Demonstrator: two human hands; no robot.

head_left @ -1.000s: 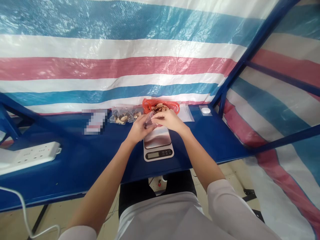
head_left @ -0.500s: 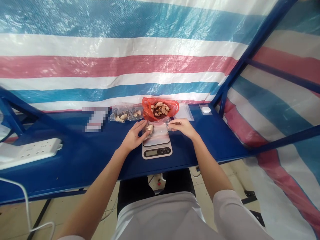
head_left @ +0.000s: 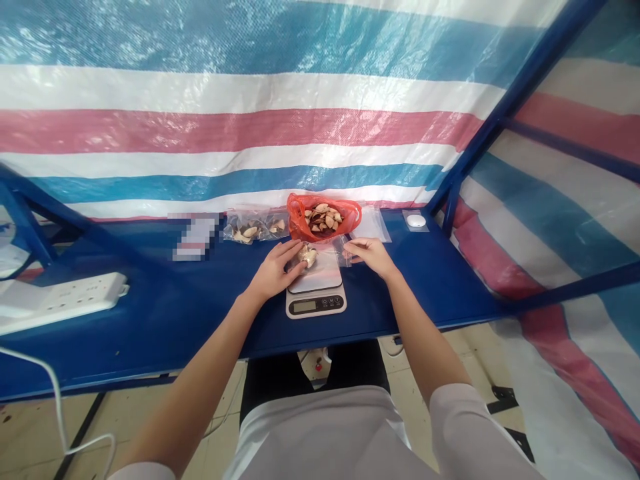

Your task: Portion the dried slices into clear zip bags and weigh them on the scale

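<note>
A clear plastic bag (head_left: 309, 256) with pale, brown-edged pieces bunched at its left end lies over the white digital kitchen scale (head_left: 316, 307). My left hand (head_left: 276, 269) is curled round the filled end, thumb in front and fingers behind. At the other end, my right hand (head_left: 371, 256) pinches the bag's flat edge between thumb and fingertips, just right of the scale. Directly behind the scale stands a red plastic bag (head_left: 299, 217), its mouth wide, full of similar pieces (head_left: 324, 219). The scale's display is too small to read.
Two filled clear bags (head_left: 245, 231) lie left of the red bag, near a blurred-out item (head_left: 197, 238). Flat clear bags (head_left: 371, 225) lie to its right, beside a small bag with a white round object (head_left: 415, 221). A white power strip (head_left: 83, 300) occupies the blue table's (head_left: 165, 307) left.
The view has shifted slightly. My right hand has drawn the bag's edge a little to the right, and more of the bag shows beside the scale. My left hand keeps its hold.
</note>
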